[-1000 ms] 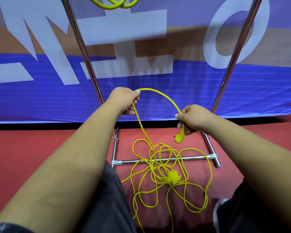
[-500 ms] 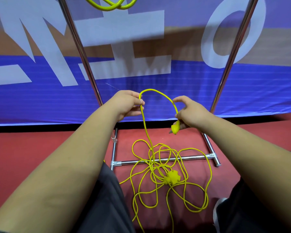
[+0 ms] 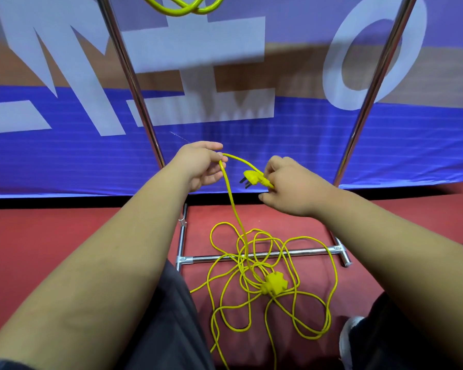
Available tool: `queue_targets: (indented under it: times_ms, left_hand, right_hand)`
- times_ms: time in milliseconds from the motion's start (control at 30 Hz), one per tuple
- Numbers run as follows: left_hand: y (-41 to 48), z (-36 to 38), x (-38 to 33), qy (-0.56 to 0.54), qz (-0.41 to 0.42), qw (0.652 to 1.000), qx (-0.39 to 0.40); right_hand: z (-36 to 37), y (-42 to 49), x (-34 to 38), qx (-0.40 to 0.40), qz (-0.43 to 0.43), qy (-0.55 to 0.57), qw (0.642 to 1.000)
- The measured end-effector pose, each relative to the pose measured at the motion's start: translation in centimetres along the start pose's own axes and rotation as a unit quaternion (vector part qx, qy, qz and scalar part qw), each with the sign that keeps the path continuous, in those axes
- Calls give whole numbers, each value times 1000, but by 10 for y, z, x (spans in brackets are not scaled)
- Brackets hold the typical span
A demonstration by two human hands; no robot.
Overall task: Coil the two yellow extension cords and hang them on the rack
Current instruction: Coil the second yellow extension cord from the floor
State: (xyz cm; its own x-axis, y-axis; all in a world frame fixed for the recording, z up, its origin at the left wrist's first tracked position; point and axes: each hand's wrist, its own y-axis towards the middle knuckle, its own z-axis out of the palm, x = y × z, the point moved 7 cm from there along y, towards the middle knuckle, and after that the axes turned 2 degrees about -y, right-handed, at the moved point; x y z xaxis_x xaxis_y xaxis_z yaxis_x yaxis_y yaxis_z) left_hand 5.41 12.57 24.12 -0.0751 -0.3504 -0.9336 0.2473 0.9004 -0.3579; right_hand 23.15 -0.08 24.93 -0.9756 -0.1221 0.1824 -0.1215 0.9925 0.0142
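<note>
A yellow extension cord lies in a loose tangle on the red floor, its socket block in the middle. My left hand pinches the cord where it bends down to the tangle. My right hand pinches the cord just behind the yellow plug, whose dark prongs point left. A short arc of cord joins both hands. A second yellow cord hangs coiled at the top edge, between the rack's poles.
The rack's chrome base bar runs under the tangle, with a right pole rising beside my right arm. A blue and white banner stands close behind. My dark trouser legs and a shoe flank the tangle.
My hands have come closer together and the arc between them has shrunk. The plug has swung from hanging down to pointing left, prongs showing.
</note>
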Motion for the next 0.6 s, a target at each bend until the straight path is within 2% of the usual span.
queue_targets:
  times_ms: [100, 200, 300, 433, 500, 600]
  left_hand:
    - [3, 7, 6, -87, -41, 995, 23]
    - [4, 10, 13, -140, -88, 986, 26]
    - [6, 7, 19, -183, -122, 975, 21]
    - [9, 1, 19, -235, -124, 964, 7]
    - [6, 3, 17, -198, -125, 972, 13]
    - [-8, 12, 24, 10, -121, 992, 35]
  right_hand:
    - [10, -3, 12, 68, -8, 113, 991]
    - [26, -10, 23, 125, -4, 123, 984]
    - [30, -6, 25, 103, 1, 149, 983]
    - [24, -1, 19, 58, 32, 269, 961]
    - [21, 1, 14, 48, 41, 282, 957]
    - [14, 5, 4, 16, 75, 352, 933]
